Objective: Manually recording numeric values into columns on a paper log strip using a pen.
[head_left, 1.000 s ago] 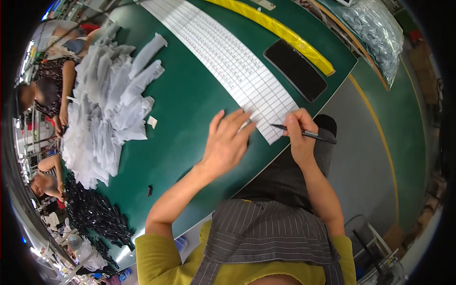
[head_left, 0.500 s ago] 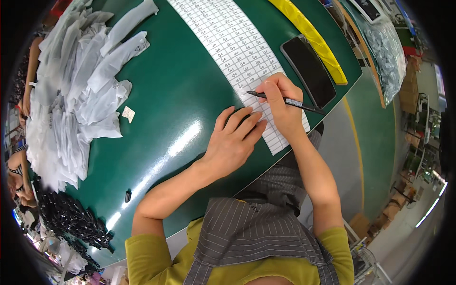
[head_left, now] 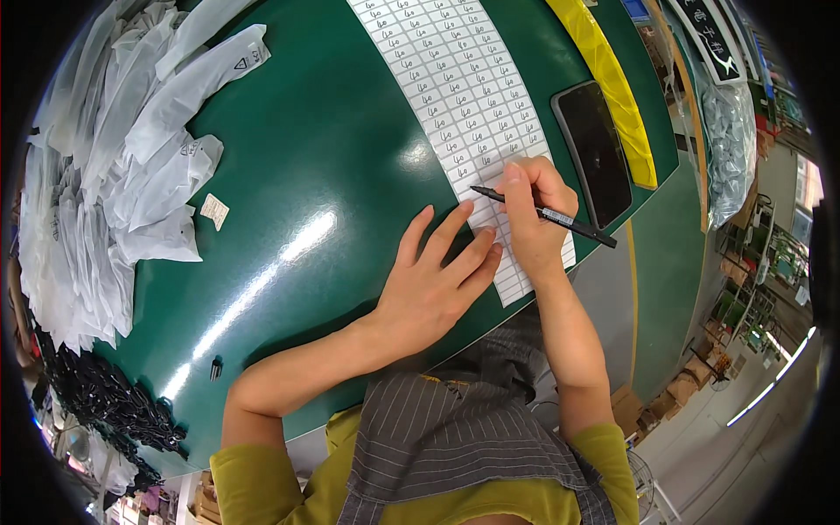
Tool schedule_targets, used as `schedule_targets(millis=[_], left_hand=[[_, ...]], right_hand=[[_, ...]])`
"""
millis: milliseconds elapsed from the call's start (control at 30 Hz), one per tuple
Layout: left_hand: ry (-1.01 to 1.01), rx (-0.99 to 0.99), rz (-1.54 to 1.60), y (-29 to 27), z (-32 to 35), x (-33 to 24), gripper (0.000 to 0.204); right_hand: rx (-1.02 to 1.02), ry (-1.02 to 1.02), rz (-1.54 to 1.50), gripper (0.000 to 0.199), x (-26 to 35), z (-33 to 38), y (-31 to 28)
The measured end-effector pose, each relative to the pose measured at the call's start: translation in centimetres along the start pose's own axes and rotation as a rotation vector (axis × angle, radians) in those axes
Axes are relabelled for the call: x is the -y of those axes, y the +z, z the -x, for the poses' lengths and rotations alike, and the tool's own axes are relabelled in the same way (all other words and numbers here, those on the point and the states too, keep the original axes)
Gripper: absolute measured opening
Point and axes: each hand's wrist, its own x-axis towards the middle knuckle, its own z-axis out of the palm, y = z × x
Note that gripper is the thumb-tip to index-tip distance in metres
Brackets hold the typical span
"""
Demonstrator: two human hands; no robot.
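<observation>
- right hand (head_left: 532, 219) is pinching a black pen (head_left: 547, 215), fingers clamped on it, tip touching the white label sheet (head_left: 464, 96)
- left hand (head_left: 433, 284) is lying flat, fingers spread, pinning the sheet's near end on the green table (head_left: 297, 175)
- risk: palm is resting on the grid, could be smearing fresh ink; sheet could be sliding if the left hand lifts
- white bags (head_left: 114, 175) are piled far left, one small tag (head_left: 214, 211) beside them
- dark phone (head_left: 595, 153) is lying just right of the sheet, yellow strip (head_left: 612, 87) beyond it

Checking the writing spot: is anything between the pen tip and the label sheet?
Nothing visible does. The right hand holds the pen with its tip on the label sheet; the left hand lies flat beside it, clear of the tip.
</observation>
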Motion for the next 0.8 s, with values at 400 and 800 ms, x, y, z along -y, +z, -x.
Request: schedule_targets(millis=[400,800], left_hand=[[0.002,-0.009,-0.019,0.16,-0.07,-0.04,0.036],[0.002,-0.006,-0.013,0.16,-0.02,-0.06,0.035]], right_hand=[[0.036,0.002,0.020,0.023,0.55,-0.33,0.33],[0.012,0.003,0.042,0.024,0.21,-0.29,0.13]])
